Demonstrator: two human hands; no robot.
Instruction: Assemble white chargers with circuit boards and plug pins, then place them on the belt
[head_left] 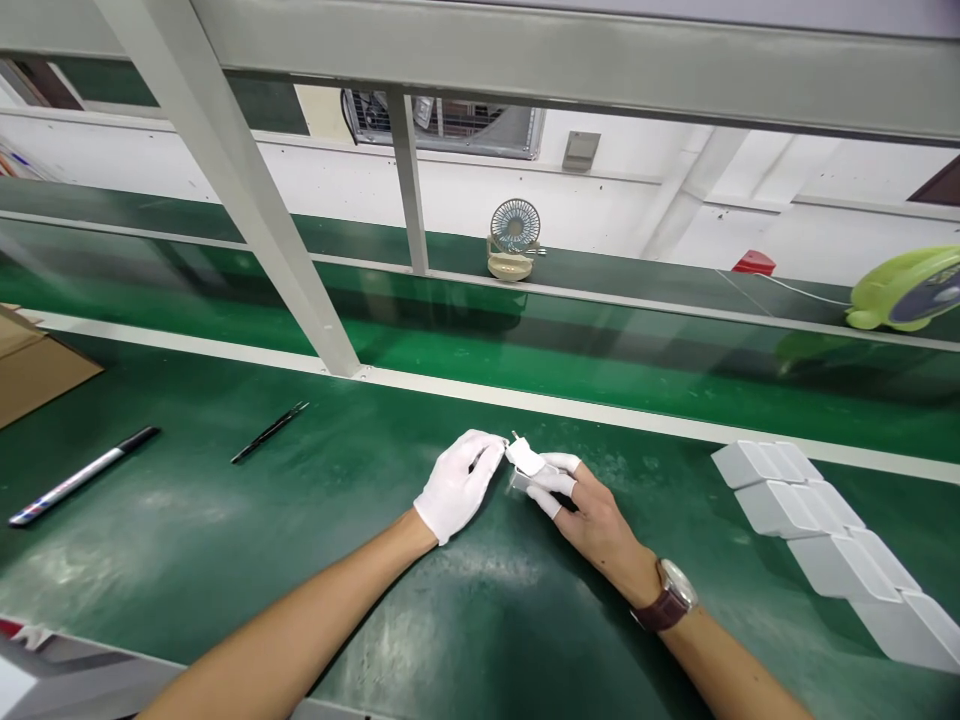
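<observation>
Centrally in the frame, a small white charger plug (525, 460) is held between both hands just above the green bench (225, 540). It is pinched by the gloved left hand (457, 485) at its left end and gripped by the right hand (589, 515), whose fingertips (551, 485) are capped in white. At lower right, a row of white blocks (825, 545) is laid out. Toward the left, a marker (82, 475) and a black pen (270, 432) are seen.

left hand (457, 484), right hand (589, 510), gripping white charger (524, 460)
</observation>
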